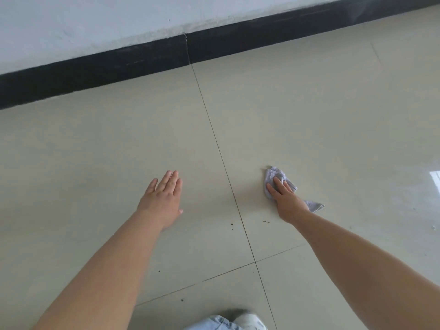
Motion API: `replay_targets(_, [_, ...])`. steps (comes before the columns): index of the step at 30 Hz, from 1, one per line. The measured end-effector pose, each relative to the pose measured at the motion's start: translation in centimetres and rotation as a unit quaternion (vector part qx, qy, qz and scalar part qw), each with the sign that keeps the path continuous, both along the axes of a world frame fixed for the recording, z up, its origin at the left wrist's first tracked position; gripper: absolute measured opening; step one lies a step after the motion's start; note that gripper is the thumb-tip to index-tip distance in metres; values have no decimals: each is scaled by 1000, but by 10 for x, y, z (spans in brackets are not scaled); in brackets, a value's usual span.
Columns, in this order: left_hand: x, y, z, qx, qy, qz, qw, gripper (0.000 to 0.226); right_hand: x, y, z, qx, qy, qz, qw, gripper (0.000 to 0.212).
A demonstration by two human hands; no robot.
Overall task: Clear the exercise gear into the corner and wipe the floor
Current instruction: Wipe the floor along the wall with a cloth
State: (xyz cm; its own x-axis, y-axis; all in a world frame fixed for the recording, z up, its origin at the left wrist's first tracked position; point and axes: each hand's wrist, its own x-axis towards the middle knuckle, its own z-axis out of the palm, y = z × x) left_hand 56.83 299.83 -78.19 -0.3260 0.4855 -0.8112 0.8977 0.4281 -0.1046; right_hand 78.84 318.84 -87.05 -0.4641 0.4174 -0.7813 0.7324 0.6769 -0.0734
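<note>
A small lilac cloth [273,174] lies crumpled on the beige tiled floor [309,115], right of a long grout line. My right hand [287,198] presses flat on top of it, fingers stretched forward, with cloth showing ahead of the fingertips and behind the wrist. My left hand [163,201] rests palm down on the bare tile to the left of the grout line, fingers together, holding nothing. No exercise gear is in view.
A black skirting board [119,65] runs along the white wall [95,25] at the far side. Dark crumbs [232,224] dot the tiles near my wrists. My light trouser leg and shoe [247,321] show at the bottom edge.
</note>
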Motion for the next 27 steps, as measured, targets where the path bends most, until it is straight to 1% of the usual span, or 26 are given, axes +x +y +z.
replay_targets(4, [-11,3,12,17,7,4,1000,70,2,-3,-2,-8,-6,0,1000,72])
replay_targets(6, [-17,14,3,45,8,-1,999,69,3,-1,-6,-4,0,3,1000,73])
replay_targets(9, [-19,30,-16,78,-13,-17,997,69,5,2,-9,7,-22,25,999,75])
replay_targets(11, [-17,37,-31,82,-28,-49,995,69,1,3,-11,20,-34,45,998,75])
replay_targets(14, [-13,46,-47,81,-53,-91,991,69,-11,3,-4,26,-80,74,994,72])
replay_targets(18, [-15,55,-53,116,-30,-185,975,69,-39,3,17,21,-119,50,991,60])
replay_targets(20, [-9,57,-53,126,-29,-204,970,69,-54,1,14,63,-111,64,990,54])
replay_targets(21, [-5,57,-53,131,-38,-198,971,69,-57,-3,8,80,-111,73,988,56])
replay_targets(23, [3,63,-58,143,-52,-178,972,68,-56,-9,-7,104,-102,44,988,64])
replay_targets(25, [10,71,-68,162,-68,-152,973,67,-47,-13,-10,102,-74,16,992,64])
replay_targets(26, [14,76,-71,168,-73,-142,973,67,-38,-13,-9,103,-40,17,994,62])
replay_targets(27, [18,80,-75,172,-74,-137,973,67,-28,-12,-8,119,36,41,991,60])
